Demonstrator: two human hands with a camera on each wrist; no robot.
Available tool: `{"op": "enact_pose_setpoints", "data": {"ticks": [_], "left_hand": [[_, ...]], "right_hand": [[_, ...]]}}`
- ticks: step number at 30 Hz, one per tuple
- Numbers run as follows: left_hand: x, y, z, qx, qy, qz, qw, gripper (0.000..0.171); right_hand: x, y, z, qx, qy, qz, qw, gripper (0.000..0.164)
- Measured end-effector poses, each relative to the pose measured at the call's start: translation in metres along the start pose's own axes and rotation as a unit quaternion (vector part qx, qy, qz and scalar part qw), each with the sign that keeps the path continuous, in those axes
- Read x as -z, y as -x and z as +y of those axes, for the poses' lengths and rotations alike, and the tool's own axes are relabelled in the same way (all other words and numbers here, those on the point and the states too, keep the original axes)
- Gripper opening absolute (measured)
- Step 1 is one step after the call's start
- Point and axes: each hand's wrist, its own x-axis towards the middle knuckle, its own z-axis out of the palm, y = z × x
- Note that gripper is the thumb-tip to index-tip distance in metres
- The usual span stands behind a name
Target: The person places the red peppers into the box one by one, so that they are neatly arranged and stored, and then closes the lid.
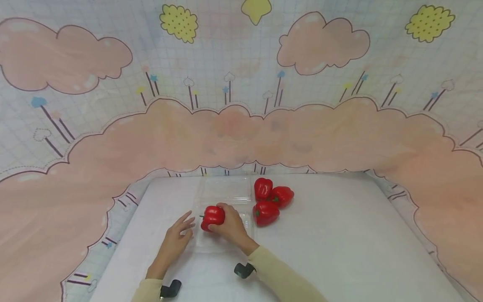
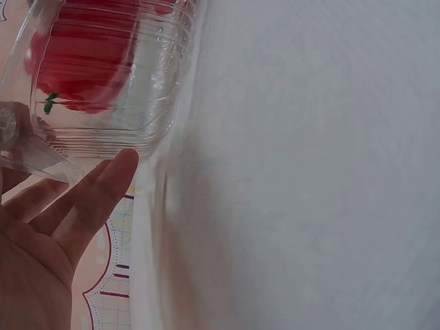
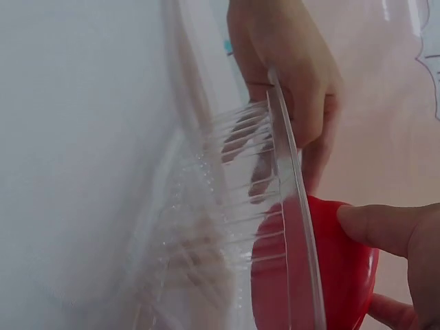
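Note:
A glossy red bell pepper with a green stem pointing left is held in my right hand, thumb on the near side and fingers on the far side. It sits partly below the rim of a clear plastic clamshell box, and its lower part shows through the ribbed wall in the right wrist view. My left hand is beside the box's left end, fingers extended and holding nothing. One fingertip is right at the box's corner in the left wrist view, where the pepper shows through the plastic.
The box's clear lid lies folded back behind it. Right of the box sit three more red bell peppers: one upright at the back, one on its side, one nearer. A white cloth covers the table; a patterned curtain hangs behind.

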Motion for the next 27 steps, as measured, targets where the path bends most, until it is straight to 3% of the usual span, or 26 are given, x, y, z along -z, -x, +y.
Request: {"op": "enact_pose_setpoints", "data": {"ticks": [17, 27], "left_hand": [[0.002, 0.0, 0.002, -0.01, 0.009, -0.003, 0.9999, 0.049], [0.002, 0.0, 0.002, -0.017, 0.026, 0.004, 0.9995, 0.051]], "right_hand": [[-0.013, -0.007, -0.008, -0.025, 0.011, 0.005, 1.0, 0.064], [-0.021, -0.011, -0.004, -0.012, 0.017, 0.007, 1.0, 0.066]]}}
